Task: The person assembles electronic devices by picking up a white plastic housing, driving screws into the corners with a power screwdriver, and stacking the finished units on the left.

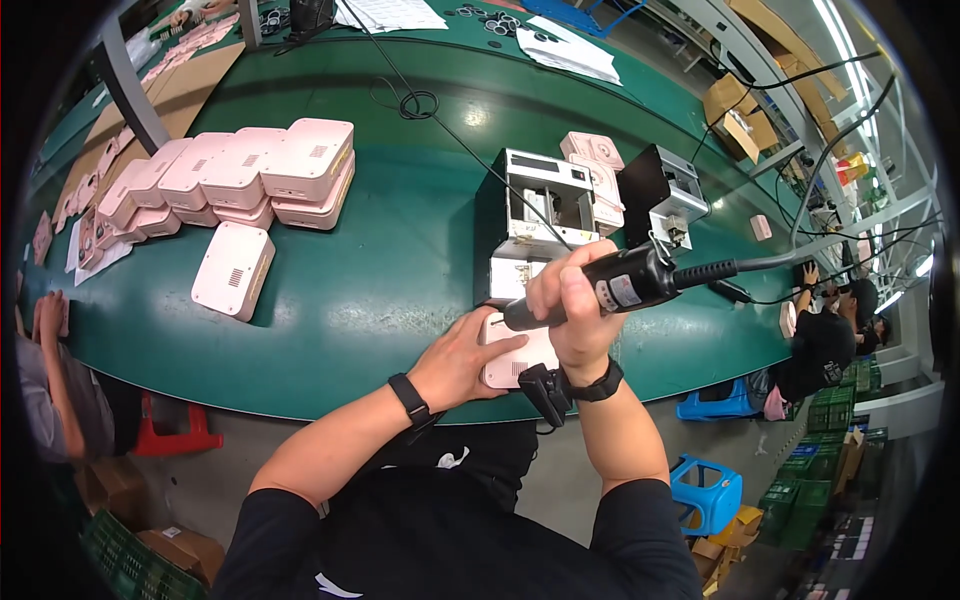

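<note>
My right hand (580, 318) is wrapped round a black electric screwdriver (632, 280), with a thick grey cable leaving its right end. The tool slants down to the left, its tip over a pale pink plastic housing (508, 368) at the table's near edge. My left hand (458, 362) grips that housing from the left, thumb across its top. Part of the housing is hidden behind my right hand and a black wrist-worn device (545, 392). Just beyond stands a black-and-silver machine (545, 205) with an open front.
Stacked pink housings (305, 160) stand at the left, one single housing (232, 270) nearer me. A second machine (675, 195) and pink boxes (592, 150) are at the right. A thin cord (415, 105) hangs across the green table (380, 300). Co-workers sit at both sides; a blue stool (708, 490) is lower right.
</note>
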`<state>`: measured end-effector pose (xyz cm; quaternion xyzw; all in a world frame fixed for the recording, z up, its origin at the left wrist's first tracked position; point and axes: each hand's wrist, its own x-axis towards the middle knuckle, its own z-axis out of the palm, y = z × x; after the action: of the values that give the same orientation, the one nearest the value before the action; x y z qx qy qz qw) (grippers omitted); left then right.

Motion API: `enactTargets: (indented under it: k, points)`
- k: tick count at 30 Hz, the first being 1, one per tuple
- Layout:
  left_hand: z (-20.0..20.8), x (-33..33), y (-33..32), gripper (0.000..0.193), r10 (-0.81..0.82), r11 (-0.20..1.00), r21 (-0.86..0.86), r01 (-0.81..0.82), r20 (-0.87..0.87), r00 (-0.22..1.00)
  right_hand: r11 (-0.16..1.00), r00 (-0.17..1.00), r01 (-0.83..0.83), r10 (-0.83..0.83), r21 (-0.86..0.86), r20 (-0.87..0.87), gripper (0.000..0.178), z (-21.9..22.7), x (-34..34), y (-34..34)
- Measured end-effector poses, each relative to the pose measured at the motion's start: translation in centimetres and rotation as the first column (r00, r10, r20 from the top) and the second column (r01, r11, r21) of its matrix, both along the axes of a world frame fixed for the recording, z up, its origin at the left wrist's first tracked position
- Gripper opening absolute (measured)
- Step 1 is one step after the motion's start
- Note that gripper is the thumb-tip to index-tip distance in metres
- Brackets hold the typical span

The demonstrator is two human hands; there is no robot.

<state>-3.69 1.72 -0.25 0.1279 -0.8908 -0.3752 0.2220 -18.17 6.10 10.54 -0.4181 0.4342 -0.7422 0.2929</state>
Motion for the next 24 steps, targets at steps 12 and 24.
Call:
enactTargets:
  k: [12,24]
  points:
    - [0.1,0.9,-0.4,0.073,0.000,1.000,0.016,0.000,0.006,1.000,0.998,0.993,0.068,-0.067,-0.012,0.097,0.010,1.4,-1.4,0.8]
    - [0.9,3.2,-1.7,0.077,0.091,0.994,0.055,-0.096,0.087,0.992,0.975,0.973,0.219,-0.221,-0.028,-0.070,0.012,2.5,-4.7,0.6]
